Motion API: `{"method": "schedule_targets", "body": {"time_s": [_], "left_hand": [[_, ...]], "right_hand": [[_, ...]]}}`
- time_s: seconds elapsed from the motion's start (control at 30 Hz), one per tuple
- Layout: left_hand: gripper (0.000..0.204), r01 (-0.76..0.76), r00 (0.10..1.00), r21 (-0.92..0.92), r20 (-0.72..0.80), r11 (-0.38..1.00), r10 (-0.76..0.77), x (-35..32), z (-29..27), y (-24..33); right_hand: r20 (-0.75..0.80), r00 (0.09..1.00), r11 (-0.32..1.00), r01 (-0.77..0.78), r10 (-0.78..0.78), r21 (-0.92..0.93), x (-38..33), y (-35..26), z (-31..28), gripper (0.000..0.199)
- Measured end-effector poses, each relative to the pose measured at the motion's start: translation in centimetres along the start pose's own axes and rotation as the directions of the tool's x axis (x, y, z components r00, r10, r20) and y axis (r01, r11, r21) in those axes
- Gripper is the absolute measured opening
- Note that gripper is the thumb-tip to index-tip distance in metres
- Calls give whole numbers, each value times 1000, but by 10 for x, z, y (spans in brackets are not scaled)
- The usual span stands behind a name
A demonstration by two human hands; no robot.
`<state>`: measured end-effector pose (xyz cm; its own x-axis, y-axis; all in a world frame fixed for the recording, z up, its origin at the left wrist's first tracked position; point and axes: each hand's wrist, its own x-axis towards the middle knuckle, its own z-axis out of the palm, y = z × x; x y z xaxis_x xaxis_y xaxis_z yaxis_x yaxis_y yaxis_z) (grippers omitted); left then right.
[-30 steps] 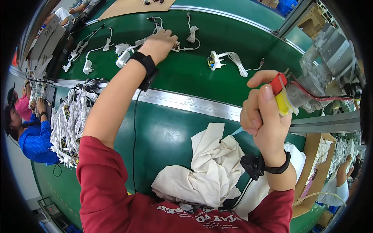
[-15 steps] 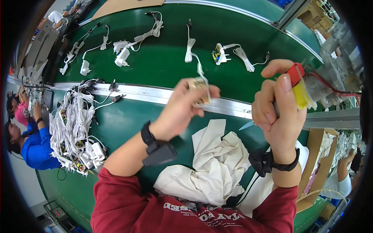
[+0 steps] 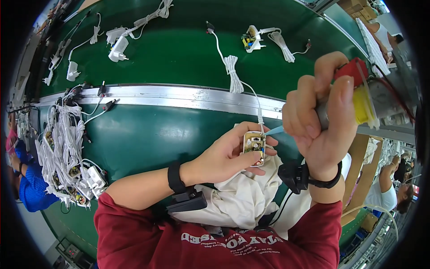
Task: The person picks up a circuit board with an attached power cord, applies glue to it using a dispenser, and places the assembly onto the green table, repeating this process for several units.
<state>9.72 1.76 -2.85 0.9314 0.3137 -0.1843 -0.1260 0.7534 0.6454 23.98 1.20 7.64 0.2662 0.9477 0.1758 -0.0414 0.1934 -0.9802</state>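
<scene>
In left hand [image 3: 229, 151], clamping open adapter [image 3: 253, 145] between fingers over white cloth [image 3: 242, 197]; apparently positioning blue tip [image 3: 275, 130] at its upper-right corner, wrapping fingers of right hand [image 3: 327, 134] round grey tool [image 3: 382, 97]; presumably calling next for steady alignment.

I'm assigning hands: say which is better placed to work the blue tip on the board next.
Likely the right hand: it holds the tool, its blue tip by the board; the left hand holds the board.
</scene>
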Motion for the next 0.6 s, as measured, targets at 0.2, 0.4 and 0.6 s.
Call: {"method": "schedule_targets", "body": {"time_s": [0.2, 0.4, 0.6], "left_hand": [[43, 2, 1000, -41, 18, 999, -1, 5, -17, -2], [42, 2, 1000, -42, 7, 999, -2, 5, -20, -8], [37, -22, 996, -113, -89, 993, 12, 3, -32, -15]], "right_hand": [[7, 999, 999, -40, 40, 31, 3, 19, 2, 34], [105, 994, 996, -2, 12, -93, 4, 16, -4, 34], [164, 984, 990, -51, 73, -135, -6, 13, -5, 35]]}}
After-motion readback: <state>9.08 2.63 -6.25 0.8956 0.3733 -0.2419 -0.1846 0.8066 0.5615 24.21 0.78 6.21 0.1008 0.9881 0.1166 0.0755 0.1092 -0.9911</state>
